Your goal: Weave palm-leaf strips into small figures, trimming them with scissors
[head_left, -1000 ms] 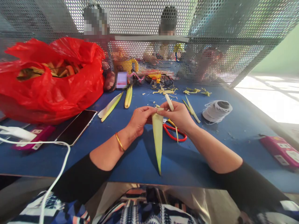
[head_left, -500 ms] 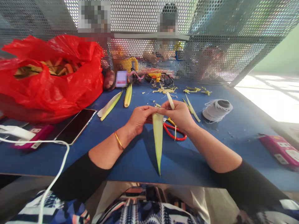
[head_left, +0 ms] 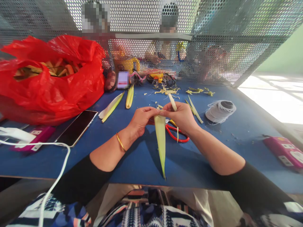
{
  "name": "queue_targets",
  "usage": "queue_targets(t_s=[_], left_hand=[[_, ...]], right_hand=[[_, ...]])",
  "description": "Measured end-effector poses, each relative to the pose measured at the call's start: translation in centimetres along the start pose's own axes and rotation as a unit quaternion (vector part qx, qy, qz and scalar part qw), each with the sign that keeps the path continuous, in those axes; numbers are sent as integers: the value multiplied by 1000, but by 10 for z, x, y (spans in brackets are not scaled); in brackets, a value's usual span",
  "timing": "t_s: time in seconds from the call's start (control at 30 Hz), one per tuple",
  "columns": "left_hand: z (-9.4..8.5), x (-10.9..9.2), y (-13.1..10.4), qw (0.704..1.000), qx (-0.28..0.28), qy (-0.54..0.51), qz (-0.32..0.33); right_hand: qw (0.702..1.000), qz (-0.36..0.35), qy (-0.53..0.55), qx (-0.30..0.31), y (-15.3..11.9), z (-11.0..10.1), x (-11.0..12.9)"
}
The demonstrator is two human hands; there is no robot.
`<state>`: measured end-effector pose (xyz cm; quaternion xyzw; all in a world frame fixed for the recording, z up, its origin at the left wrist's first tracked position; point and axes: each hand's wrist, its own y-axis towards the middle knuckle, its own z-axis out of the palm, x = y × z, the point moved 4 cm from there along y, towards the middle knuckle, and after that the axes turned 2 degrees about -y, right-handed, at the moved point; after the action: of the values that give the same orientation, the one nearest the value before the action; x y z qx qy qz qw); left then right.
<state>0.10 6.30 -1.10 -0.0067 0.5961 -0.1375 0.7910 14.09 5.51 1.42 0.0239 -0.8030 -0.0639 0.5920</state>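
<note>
A pale green husk leaf (head_left: 161,142) hangs tip down, its broad top pinched between both hands. My left hand (head_left: 142,119), below a gold bangle, is closed with thumb and fingertips on the leaf's top edge. Touching it there, my right hand (head_left: 181,116) pinches the same edge, and a pale rolled strip (head_left: 172,101) sticks up from its fingers. Red-handled scissors (head_left: 180,138) lie partly behind the leaf and right hand. Thin green strips (head_left: 195,108) rest just right of that hand.
A red plastic bag (head_left: 80,91) and a phone (head_left: 78,127) are at left. Two husk pieces (head_left: 112,107) (head_left: 129,97) lie nearer the middle. At right are a white thread spool (head_left: 220,112) and a purple power strip (head_left: 284,151). A perforated metal screen (head_left: 146,22) stands behind.
The hanging leaf's lower tip has shifted slightly to the right. Both hands keep nearly the same place and grip.
</note>
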Motion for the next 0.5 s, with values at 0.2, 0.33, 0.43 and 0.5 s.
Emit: queue_targets(t_s=[0.2, 0.33, 0.43, 0.5], left_hand=[[-1, 1, 0, 1000, -6, -1, 2], [-1, 2, 1, 1000, -5, -8, -5], [-1, 1, 1, 1000, -4, -18, -12], [-1, 0, 1, 1000, -4, -24, -9]], right_hand=[[999, 31, 35, 6, -1, 2, 0], [999, 11, 33, 17, 0, 3, -2], [999, -31, 5, 15, 0, 3, 0], [999, -34, 9, 2, 0, 2, 0]])
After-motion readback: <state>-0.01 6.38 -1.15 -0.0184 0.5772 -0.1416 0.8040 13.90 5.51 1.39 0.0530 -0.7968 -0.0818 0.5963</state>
